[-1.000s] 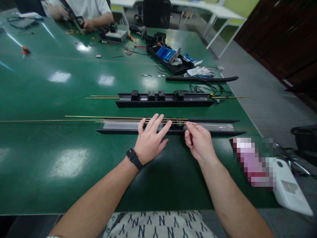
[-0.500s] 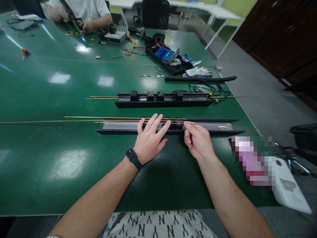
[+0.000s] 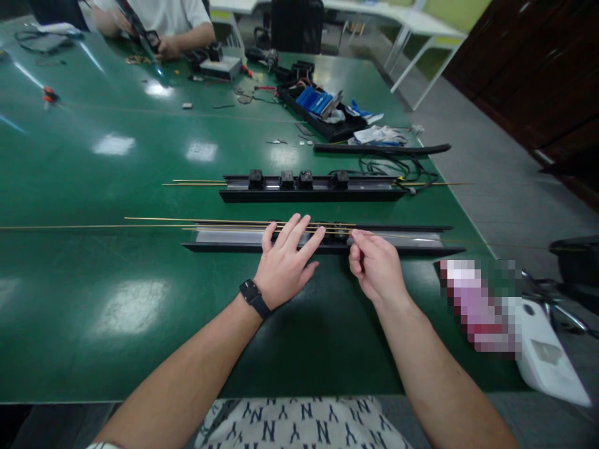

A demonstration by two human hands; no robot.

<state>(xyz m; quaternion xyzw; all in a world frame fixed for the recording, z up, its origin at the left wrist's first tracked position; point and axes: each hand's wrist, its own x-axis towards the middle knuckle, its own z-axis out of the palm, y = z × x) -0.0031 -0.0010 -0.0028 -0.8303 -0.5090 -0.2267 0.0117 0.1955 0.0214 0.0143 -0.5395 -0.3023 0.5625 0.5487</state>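
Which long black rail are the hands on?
Look at the green table. Two long black rails cross it; take the nearer rail. Unlike the far rail, it has the left hand flat on it and the right hand pinching a thin rod.

a: left hand?
b: palm down, flat. four fingers splayed, pointing forward, thumb out to the right. wrist straight, forearm in from lower left.
a: right hand?
b: loosely curled. thumb and forefinger tips pinched together at its upper left, other fingers folded under. forearm in from lower right.
a: gap between them?
b: just beside each other, not touching.
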